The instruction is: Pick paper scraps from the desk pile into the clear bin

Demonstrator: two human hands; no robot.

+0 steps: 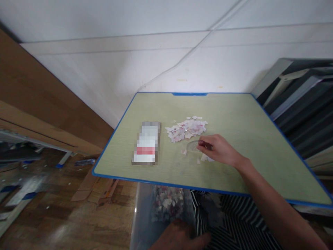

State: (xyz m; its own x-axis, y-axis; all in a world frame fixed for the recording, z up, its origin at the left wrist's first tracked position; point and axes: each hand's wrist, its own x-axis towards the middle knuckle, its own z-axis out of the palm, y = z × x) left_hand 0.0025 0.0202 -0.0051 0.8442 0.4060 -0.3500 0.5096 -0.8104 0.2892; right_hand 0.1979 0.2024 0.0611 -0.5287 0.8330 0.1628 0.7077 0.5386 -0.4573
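Note:
My right hand (217, 150) is closed in a pinch over the table, its fingertips on the edge of a clear, rounded, flat piece (193, 146). Just beyond it lies a heap of torn white and pinkish paper scraps (186, 130). A few loose scraps (206, 158) rest beneath and beside this hand. Below the table's front edge, in shadow, my left hand (179, 236) has its thumb stretched apart and nothing visible in it; its other fingers are partly hidden. Near it, a translucent plastic bin (142, 215) contains many more paper scraps (169, 201).
A pale green table (234, 114) with a blue rim stands against a white wall. On its left lies a phone-shaped, blurred-out object (147, 142). Cardboard (52, 97) leans at left, dark grey panels (307, 93) at right. A flattened carton (96, 189) lies on the wooden floor.

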